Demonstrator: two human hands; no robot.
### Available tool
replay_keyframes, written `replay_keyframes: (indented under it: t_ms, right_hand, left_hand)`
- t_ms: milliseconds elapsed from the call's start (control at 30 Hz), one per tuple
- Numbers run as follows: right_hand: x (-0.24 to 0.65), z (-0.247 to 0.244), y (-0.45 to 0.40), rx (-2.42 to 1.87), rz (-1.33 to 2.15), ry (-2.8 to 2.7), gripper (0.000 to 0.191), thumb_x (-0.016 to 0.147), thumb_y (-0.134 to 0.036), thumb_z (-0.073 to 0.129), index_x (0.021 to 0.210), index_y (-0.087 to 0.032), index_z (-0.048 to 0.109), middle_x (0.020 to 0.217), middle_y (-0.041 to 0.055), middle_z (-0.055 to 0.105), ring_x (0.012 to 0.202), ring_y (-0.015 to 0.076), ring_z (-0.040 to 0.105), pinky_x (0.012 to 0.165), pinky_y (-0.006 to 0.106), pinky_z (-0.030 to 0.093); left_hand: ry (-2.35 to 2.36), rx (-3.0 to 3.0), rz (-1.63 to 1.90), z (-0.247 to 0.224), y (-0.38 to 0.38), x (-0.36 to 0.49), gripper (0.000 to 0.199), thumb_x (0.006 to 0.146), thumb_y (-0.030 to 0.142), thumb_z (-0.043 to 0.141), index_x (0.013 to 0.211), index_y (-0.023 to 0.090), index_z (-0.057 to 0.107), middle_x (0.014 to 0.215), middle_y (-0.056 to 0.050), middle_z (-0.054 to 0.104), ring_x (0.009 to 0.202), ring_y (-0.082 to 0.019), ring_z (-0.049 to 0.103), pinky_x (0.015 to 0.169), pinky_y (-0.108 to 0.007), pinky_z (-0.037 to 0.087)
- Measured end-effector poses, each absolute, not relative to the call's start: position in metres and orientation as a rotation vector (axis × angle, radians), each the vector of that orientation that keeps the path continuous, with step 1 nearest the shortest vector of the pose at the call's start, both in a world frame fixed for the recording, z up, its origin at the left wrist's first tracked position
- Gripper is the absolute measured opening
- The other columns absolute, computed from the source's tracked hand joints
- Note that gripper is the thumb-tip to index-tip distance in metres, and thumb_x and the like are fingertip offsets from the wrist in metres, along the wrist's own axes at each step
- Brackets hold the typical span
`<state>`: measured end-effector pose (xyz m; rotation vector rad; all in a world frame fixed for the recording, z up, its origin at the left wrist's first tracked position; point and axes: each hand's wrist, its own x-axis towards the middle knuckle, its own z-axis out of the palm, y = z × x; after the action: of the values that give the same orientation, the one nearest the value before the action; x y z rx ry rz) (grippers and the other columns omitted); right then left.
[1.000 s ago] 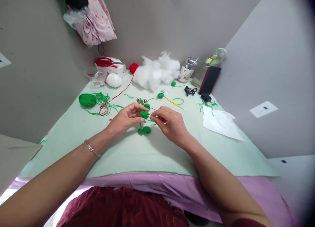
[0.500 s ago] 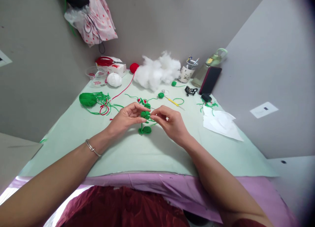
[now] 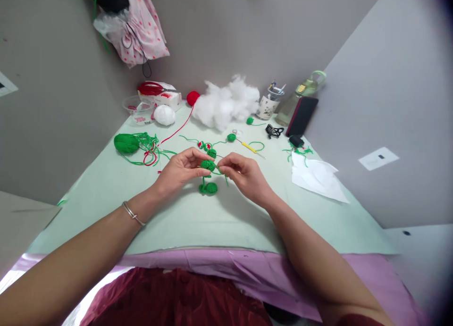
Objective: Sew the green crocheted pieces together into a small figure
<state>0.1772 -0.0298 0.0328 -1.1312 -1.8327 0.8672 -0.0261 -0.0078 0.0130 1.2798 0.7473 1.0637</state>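
Between the thumb and fingers of my left hand (image 3: pixel 179 169) is a small green crocheted piece (image 3: pixel 208 165). My right hand (image 3: pixel 246 175) pinches close to its right side; what sits in the fingertips is too small to make out. Green yarn (image 3: pixel 227 180) dangles just under those fingertips. Below my left fingers lie more green crocheted parts (image 3: pixel 211 188), and another green ball-shaped piece (image 3: pixel 211 154) shows just above. Small red, white and green pieces (image 3: pixel 204 146) rest behind the hands. Beyond my right hand lies a yellow-handled crochet hook (image 3: pixel 249 147).
Green yarn (image 3: pixel 126 143) with loose strands lies left. At the back are a plastic cup (image 3: pixel 139 113), red scissors (image 3: pixel 152 87), a red yarn ball (image 3: pixel 193 97) and white stuffing (image 3: pixel 226 104). A phone (image 3: pixel 302 117) leans against a bottle (image 3: pixel 287 110) on the right, near white paper (image 3: pixel 318 179).
The green piece in my left hand has turned slightly and shifted a little left. My right fingertips have drawn slightly away from it.
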Motion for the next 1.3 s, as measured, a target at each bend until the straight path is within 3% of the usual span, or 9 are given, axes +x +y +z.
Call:
replay_keyframes:
  t_ms: [333, 533, 733, 833, 967, 1100, 1200, 1300]
  right_hand:
    - [0.177, 0.029, -0.027, -1.162, 0.776, -1.841, 0.009, 0.087, -0.021, 0.062, 0.085, -0.019, 0.071, 0.084, 0.0026, 0.067, 0.072, 0.0138, 0.056, 0.066, 0.027, 0.042]
    - [0.178, 0.026, -0.022, -1.198, 1.162, -1.690, 0.012, 0.082, -0.025, 0.065, 0.091, -0.017, 0.069, 0.065, -0.0029, 0.060, 0.060, 0.0118, 0.054, 0.061, 0.026, 0.044]
    - [0.177, 0.033, -0.025, -1.095, 1.347, -1.567, 0.018, 0.083, -0.032, 0.067, 0.093, -0.017, 0.064, 0.075, -0.0004, 0.065, 0.067, 0.0137, 0.064, 0.071, 0.030, 0.054]
    - [0.175, 0.032, -0.028, -1.120, 1.200, -1.695, 0.016, 0.089, -0.034, 0.061, 0.090, -0.018, 0.065, 0.076, 0.0006, 0.065, 0.069, 0.0136, 0.062, 0.069, 0.029, 0.052]
    - [0.169, 0.029, -0.031, -1.232, 0.713, -1.957, 0.011, 0.088, -0.023, 0.061, 0.080, -0.020, 0.067, 0.081, 0.0011, 0.063, 0.066, 0.0115, 0.054, 0.066, 0.027, 0.044]
    - [0.166, 0.032, -0.031, -1.191, 0.600, -1.833, 0.012, 0.083, -0.019, 0.061, 0.071, -0.019, 0.062, 0.078, 0.0006, 0.060, 0.063, 0.0110, 0.050, 0.059, 0.026, 0.040]
    - [0.168, 0.040, -0.029, -1.136, 0.771, -1.592, 0.012, 0.084, -0.025, 0.062, 0.074, -0.019, 0.061, 0.078, 0.0012, 0.062, 0.063, 0.0111, 0.051, 0.054, 0.025, 0.038]
    - [0.172, 0.045, -0.027, -1.103, 1.249, -1.452, 0.020, 0.088, -0.038, 0.060, 0.080, -0.020, 0.055, 0.068, -0.0012, 0.063, 0.049, 0.0093, 0.048, 0.045, 0.023, 0.030]
  left_hand:
    - [0.775, 1.324, 1.060, 0.014, -0.011, -0.024, 0.028, 0.066, 0.022, 0.086, 0.088, 0.019, 0.069, 0.091, -0.002, 0.070, 0.091, -0.019, 0.065, 0.087, -0.035, 0.051]
    - [0.809, 1.349, 1.049, 0.008, -0.010, -0.024, 0.026, 0.072, 0.031, 0.083, 0.091, 0.020, 0.070, 0.091, -0.002, 0.068, 0.090, -0.019, 0.064, 0.086, -0.035, 0.050]
    - [0.821, 1.322, 0.915, 0.009, -0.010, -0.023, 0.030, 0.066, 0.026, 0.086, 0.088, 0.018, 0.067, 0.084, 0.000, 0.068, 0.077, -0.017, 0.065, 0.075, -0.034, 0.052]
    - [0.824, 1.323, 0.899, 0.008, -0.010, -0.023, 0.030, 0.068, 0.026, 0.084, 0.090, 0.018, 0.066, 0.086, 0.000, 0.068, 0.078, -0.016, 0.065, 0.075, -0.032, 0.052]
    - [0.830, 1.353, 0.861, 0.006, -0.009, -0.021, 0.031, 0.066, 0.024, 0.083, 0.089, 0.018, 0.063, 0.083, 0.001, 0.065, 0.076, -0.015, 0.062, 0.072, -0.030, 0.050]
    - [0.781, 1.364, 0.813, 0.002, -0.010, -0.018, 0.027, 0.068, 0.025, 0.081, 0.083, 0.017, 0.060, 0.074, 0.003, 0.060, 0.069, -0.012, 0.058, 0.066, -0.027, 0.047]
    - [0.769, 1.382, 0.737, 0.000, -0.012, -0.015, 0.026, 0.068, 0.024, 0.082, 0.082, 0.017, 0.061, 0.072, 0.003, 0.059, 0.066, -0.012, 0.055, 0.066, -0.028, 0.045]
    - [0.741, 1.442, 0.674, 0.003, -0.014, -0.015, 0.021, 0.075, 0.029, 0.077, 0.089, 0.018, 0.066, 0.080, 0.000, 0.062, 0.072, -0.014, 0.056, 0.069, -0.030, 0.043]
